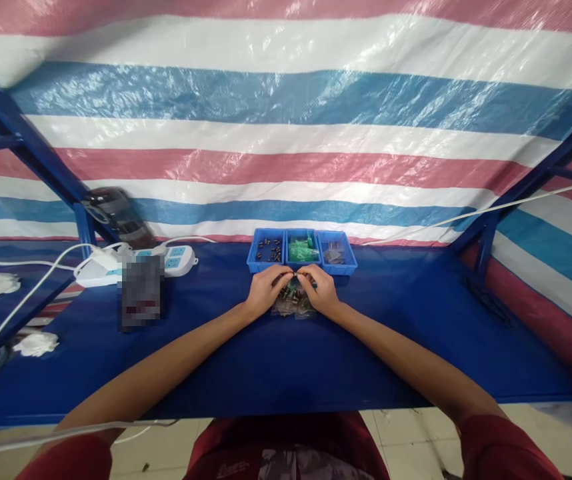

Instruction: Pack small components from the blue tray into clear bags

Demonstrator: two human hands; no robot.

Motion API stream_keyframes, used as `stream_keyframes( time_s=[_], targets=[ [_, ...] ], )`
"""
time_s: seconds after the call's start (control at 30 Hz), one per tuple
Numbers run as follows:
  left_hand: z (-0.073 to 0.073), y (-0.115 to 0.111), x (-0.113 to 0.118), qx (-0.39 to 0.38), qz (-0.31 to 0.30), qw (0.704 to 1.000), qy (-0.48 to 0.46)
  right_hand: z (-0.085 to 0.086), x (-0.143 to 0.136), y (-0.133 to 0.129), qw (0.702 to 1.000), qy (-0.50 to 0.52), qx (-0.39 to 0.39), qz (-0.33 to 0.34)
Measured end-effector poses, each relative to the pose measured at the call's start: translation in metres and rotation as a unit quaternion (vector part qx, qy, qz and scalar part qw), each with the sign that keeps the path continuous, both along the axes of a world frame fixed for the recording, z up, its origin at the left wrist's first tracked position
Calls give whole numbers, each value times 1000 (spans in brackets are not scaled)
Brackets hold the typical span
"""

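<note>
My left hand [267, 289] and my right hand [320, 288] meet at the fingertips, just in front of three blue bins. Both are closed in a pinch around something small and dark, too tiny to name. Beneath them lies a pile of small clear bags [293, 307] with little parts in them. The left bin [251, 261] holds small dark and brassy pieces [275, 252]. Green plastic pieces or bags [303, 251] fill the middle bin. In the right bin [350, 267] are flat, greyish clear packets [335, 255].
A white power strip [181, 261] with plugs and cables stands at the left, behind a blurred dark object [141, 293]. Crumpled white tissues [37, 343] lie further left. A dark bottle-like object [119, 213] leans by the blue frame. Striped sheeting [286, 167] hangs behind the blue table [286, 373].
</note>
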State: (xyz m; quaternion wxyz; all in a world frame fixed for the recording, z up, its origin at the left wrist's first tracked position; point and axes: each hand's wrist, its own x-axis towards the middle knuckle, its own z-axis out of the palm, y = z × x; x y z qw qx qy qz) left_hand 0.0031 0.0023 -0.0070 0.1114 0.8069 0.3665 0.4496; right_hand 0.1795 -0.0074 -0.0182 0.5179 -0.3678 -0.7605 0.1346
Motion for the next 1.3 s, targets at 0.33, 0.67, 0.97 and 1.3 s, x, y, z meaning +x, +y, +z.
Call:
stream_keyframes(
  time_s=[0.33,0.67,0.97,1.3],
  targets=[
    [0,0,1,9,-36,999,-21,-3,0,1,1000,13,-14,-3],
    [-2,1,1,18,-29,999,-23,-2,0,2,1000,-4,4,-4],
    [1,-1,1,20,-30,999,-21,-2,-1,2,1000,-5,15,-7],
    [0,1,0,11,-48,999,12,0,0,1,1000,-19,19,1]
  ],
)
